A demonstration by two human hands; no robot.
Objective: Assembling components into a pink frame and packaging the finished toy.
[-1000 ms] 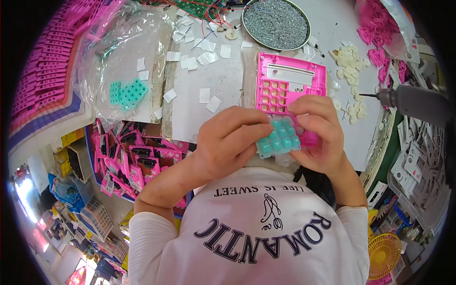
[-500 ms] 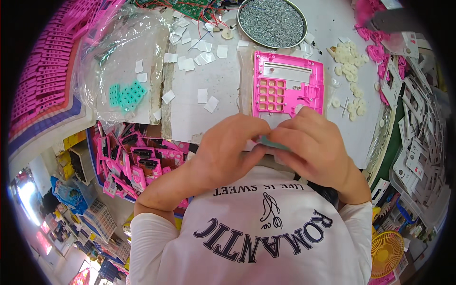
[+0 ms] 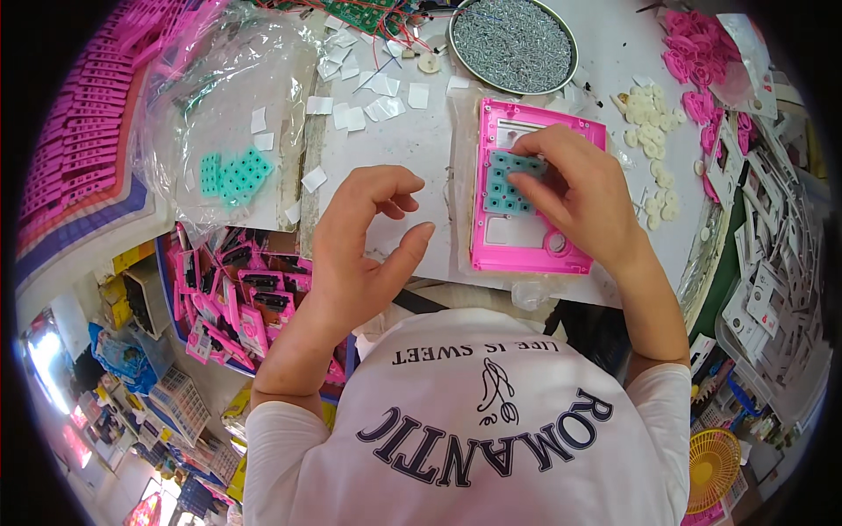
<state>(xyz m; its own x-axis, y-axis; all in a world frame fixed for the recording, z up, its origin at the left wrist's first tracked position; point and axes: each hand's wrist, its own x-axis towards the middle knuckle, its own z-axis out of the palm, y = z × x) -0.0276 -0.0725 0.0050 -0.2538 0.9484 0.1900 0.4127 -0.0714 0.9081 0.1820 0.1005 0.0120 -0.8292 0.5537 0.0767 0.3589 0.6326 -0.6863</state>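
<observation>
A pink plastic housing [image 3: 574,261] lies on the bench in front of me, with a grid of square holes in its left part. Over that grid sits a teal rubber keypad [image 3: 496,188]. My right hand [image 3: 583,188] pinches the keypad's upper right part between thumb and fingers, hiding some of it and of the housing. To the left, my left hand [image 3: 368,237] hovers above the bench, holding nothing, its fingers curved and apart from the thumb.
More teal keypads [image 3: 235,175] rest on clear plastic at left. A round dish of screws [image 3: 513,44] stands at the back. White paper squares [image 3: 383,108] and cream round parts [image 3: 653,131] are scattered about. A bin of pink assemblies [image 3: 237,302] sits below left; pale panels [image 3: 772,298] fill the right.
Both hands were together near my chest with a teal piece between them. Now they are apart: the right has brought the keypad onto the housing, and the left has moved left and opened.
</observation>
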